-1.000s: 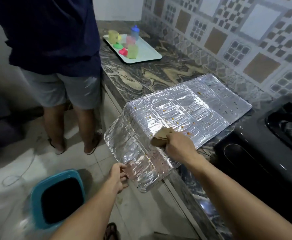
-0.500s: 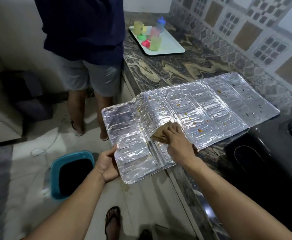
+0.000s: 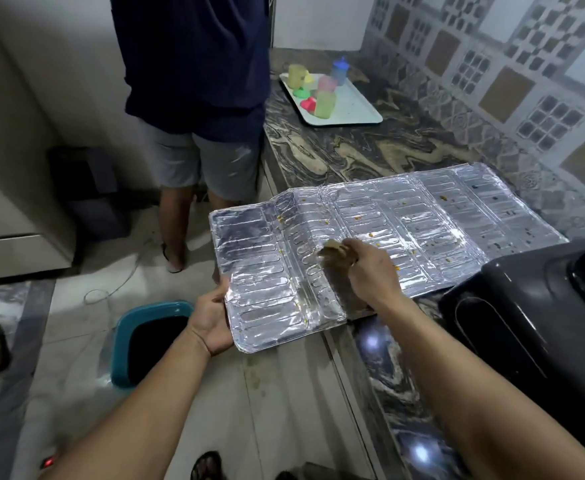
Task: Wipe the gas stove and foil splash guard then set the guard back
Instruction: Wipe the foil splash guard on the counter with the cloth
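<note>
Fingers [image 3: 348, 247] of my right hand [image 3: 370, 275] pinch a cloth [image 3: 332, 249] against the foil guard [image 3: 405, 230], which overhangs the worktop's [image 3: 353, 150] front edge; my left hand [image 3: 211, 317] grips that free corner, I judge to brace it. Stove [image 3: 526, 323] waits just beside.

left hand [image 3: 212, 318] — palm up, fingers curled, gripping | right hand [image 3: 370, 268] — knuckles up, closed, forearm extended

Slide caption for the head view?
Left hand steadies foil splash guard on counter; right hand wipes it with cloth.
</note>
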